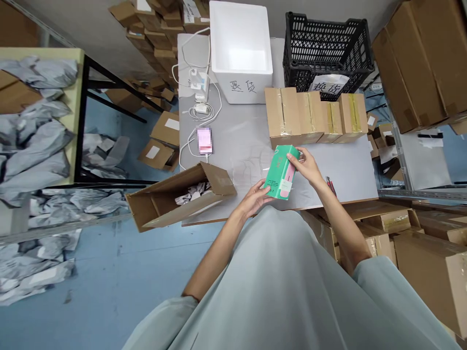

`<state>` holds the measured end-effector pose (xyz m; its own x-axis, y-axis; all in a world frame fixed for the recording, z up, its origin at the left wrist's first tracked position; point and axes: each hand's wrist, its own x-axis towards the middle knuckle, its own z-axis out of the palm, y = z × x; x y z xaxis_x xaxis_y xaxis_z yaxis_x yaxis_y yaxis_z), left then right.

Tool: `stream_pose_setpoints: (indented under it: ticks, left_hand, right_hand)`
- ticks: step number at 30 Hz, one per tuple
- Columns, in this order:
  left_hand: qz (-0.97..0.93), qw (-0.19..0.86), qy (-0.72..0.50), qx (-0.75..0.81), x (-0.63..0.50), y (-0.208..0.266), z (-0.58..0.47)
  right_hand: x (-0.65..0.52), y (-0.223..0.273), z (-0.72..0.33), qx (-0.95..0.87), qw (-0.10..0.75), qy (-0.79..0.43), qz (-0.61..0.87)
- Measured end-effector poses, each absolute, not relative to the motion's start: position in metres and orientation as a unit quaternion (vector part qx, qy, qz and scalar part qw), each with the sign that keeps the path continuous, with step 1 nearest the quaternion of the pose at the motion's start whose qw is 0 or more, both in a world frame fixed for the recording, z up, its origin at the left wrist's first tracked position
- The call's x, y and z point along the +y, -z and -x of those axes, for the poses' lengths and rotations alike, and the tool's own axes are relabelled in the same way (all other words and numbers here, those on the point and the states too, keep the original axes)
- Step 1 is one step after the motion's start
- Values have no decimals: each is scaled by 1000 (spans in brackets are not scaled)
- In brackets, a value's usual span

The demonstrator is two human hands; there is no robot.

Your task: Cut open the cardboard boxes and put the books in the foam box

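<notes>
A green box (276,167) with a pink side panel and a white sticker is held tilted above the front part of the grey table (241,126). My left hand (254,198) grips its lower left corner, thumb on the printed face. At the upper right end, my right hand (305,165) is closed on the box's edge. Just beyond it, several brown taped cartons (282,114) stand in a row. A clear plastic wrapper or bag (250,167) lies on the table left of the green box.
An open carton (219,182) with crumpled paper sits at the table's left front. Behind stand a white foam box (241,85) and a black crate (328,48). A phone (205,141) and a power strip (200,85) with cables lie at left; pens (331,185) lie at right.
</notes>
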<state>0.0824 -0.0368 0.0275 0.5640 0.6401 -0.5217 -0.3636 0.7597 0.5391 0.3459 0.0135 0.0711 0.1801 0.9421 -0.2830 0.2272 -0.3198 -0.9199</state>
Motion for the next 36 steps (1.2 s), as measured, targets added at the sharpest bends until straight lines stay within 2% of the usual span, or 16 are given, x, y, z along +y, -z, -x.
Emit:
stream_pose_setpoints:
  ticks: [8,14,19,25,32,36]
  left_hand:
    - [-47,910,-277,305,-44,-26,-95]
    - [-159,855,-312,382,-35,-38,-109]
    - [-234,815,-296,440,-23,-51,-125]
    - [-232,790,-312,474,-18,-55,-145]
    - [-213,760,-362,495,-8,-54,-159]
    - [-203,763,-369,490,3,-55,-157]
  right_hand:
    - [-1,-93,-341,-371,405,-621,559]
    - [3,-76,-355,-353,422,-581,600]
    - [9,-64,-372,-358,414,-574,609]
    - [13,-61,-394,-364,410,-592,591]
    - [-6,-65,-399,-383,332,-672,539]
    - [-14,-65,-384,-371,329,-684,535]
